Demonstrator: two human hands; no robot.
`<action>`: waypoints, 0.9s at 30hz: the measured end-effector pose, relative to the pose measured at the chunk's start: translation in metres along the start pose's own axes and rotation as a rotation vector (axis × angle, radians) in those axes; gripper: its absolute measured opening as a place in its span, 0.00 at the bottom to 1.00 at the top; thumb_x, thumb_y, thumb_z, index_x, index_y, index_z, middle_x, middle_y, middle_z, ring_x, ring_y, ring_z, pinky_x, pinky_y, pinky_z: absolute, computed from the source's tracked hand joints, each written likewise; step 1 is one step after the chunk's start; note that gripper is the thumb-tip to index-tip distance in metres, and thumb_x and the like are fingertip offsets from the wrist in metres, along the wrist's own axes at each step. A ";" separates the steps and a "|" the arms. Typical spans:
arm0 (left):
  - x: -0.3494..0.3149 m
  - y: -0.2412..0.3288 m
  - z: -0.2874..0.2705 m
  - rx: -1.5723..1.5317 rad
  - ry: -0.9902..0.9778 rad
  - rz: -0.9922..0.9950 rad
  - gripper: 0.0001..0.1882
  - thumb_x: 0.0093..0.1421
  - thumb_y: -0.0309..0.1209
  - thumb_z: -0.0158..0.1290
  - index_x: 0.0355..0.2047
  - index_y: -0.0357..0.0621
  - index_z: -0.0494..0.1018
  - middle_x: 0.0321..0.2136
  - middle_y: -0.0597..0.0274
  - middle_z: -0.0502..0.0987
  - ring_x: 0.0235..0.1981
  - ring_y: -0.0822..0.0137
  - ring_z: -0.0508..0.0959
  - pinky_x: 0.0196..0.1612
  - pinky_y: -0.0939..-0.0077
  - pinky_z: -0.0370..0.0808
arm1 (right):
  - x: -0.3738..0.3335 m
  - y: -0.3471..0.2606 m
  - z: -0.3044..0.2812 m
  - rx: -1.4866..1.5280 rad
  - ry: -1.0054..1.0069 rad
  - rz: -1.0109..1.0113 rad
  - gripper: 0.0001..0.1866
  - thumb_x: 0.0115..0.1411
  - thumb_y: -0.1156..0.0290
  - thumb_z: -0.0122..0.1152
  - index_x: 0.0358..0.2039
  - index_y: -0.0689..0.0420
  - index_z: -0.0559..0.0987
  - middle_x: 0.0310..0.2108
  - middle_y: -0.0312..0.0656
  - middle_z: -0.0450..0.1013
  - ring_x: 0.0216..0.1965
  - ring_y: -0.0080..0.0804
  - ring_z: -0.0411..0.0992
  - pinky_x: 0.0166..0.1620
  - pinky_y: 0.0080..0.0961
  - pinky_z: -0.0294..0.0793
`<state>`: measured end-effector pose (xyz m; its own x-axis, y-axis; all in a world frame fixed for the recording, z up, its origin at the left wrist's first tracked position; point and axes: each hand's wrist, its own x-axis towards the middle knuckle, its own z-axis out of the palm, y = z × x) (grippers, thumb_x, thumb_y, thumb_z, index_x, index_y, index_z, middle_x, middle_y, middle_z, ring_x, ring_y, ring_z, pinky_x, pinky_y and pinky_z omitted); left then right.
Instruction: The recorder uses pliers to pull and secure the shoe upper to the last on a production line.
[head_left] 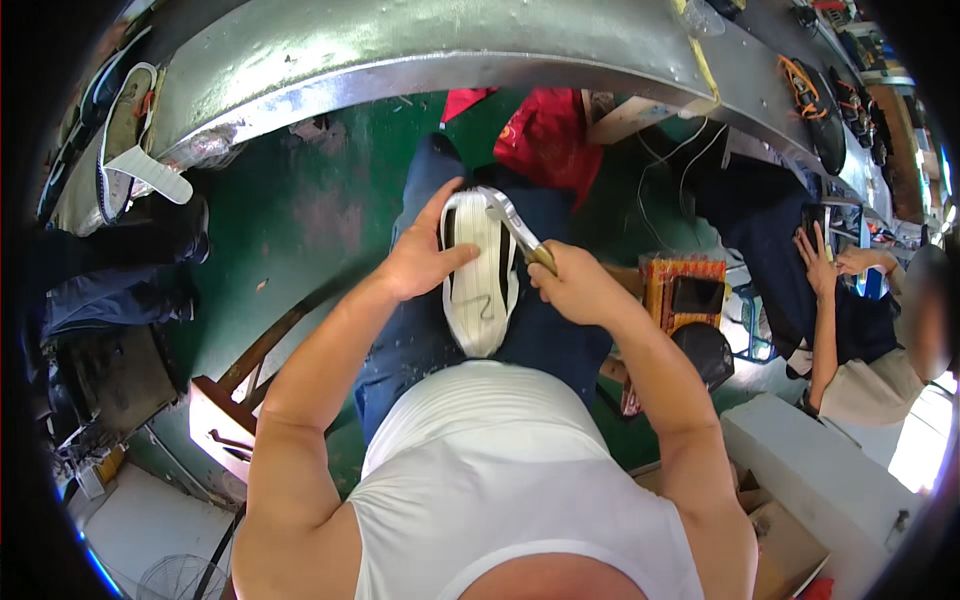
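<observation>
A shoe (478, 290) lies lengthwise on my lap, its pale, ridged underside seemingly facing up, with dark edges and a dark curved mark near the close end. My left hand (425, 250) grips it from the left side, the thumb pressing on the pale surface and the fingers wrapped round the edge. In my closed right hand (580, 282) is a hand tool (512, 222) with a curved silver metal end and a tan handle. Its metal end meets the shoe's far right edge. The exact kind of tool is hard to make out.
A metal-topped bench (400, 40) curves across the far side, with shoes (125, 130) at left and a dark shoe with orange laces (820, 115) at right. Red cloth (550, 140) hangs beneath. A co-worker (860, 350) sits at right, near a phone (698, 294) on a red-and-yellow box.
</observation>
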<state>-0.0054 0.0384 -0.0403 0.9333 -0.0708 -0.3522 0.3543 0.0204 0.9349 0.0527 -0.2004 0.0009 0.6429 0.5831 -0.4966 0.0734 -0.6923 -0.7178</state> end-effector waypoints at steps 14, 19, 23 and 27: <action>-0.050 -0.050 0.035 -0.173 -0.171 -0.157 0.52 0.47 0.16 0.47 0.72 0.39 0.38 0.67 0.48 0.56 0.67 0.61 0.58 0.68 0.74 0.53 | -0.072 0.031 0.016 -0.189 -0.018 -0.239 0.24 0.59 0.74 0.57 0.56 0.65 0.69 0.39 0.54 0.75 0.43 0.55 0.73 0.49 0.38 0.72; -0.065 -0.072 0.053 -0.307 -0.113 -0.038 0.51 0.49 0.13 0.45 0.72 0.39 0.35 0.68 0.50 0.54 0.69 0.63 0.53 0.70 0.71 0.49 | -0.058 0.001 0.012 -0.608 0.065 -0.398 0.28 0.56 0.77 0.58 0.57 0.72 0.66 0.42 0.56 0.74 0.48 0.53 0.72 0.48 0.40 0.74; -0.066 -0.073 0.058 -0.590 -0.082 -0.025 0.40 0.63 0.26 0.40 0.72 0.38 0.34 0.70 0.48 0.50 0.71 0.63 0.49 0.70 0.72 0.47 | -0.046 -0.032 -0.001 -0.888 -0.240 -0.213 0.22 0.54 0.74 0.60 0.49 0.70 0.71 0.36 0.54 0.75 0.41 0.50 0.75 0.40 0.41 0.76; -0.044 -0.055 0.079 -0.660 0.407 -0.351 0.31 0.73 0.44 0.31 0.70 0.37 0.49 0.68 0.48 0.57 0.69 0.60 0.56 0.69 0.72 0.52 | -0.045 0.009 0.034 -0.632 -0.082 -0.223 0.13 0.55 0.70 0.61 0.39 0.64 0.74 0.32 0.53 0.75 0.35 0.51 0.76 0.37 0.42 0.75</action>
<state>-0.0704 -0.0381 -0.0724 0.6662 0.1802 -0.7237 0.4712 0.6504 0.5957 -0.0015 -0.2186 0.0006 0.5030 0.7537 -0.4229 0.6454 -0.6530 -0.3962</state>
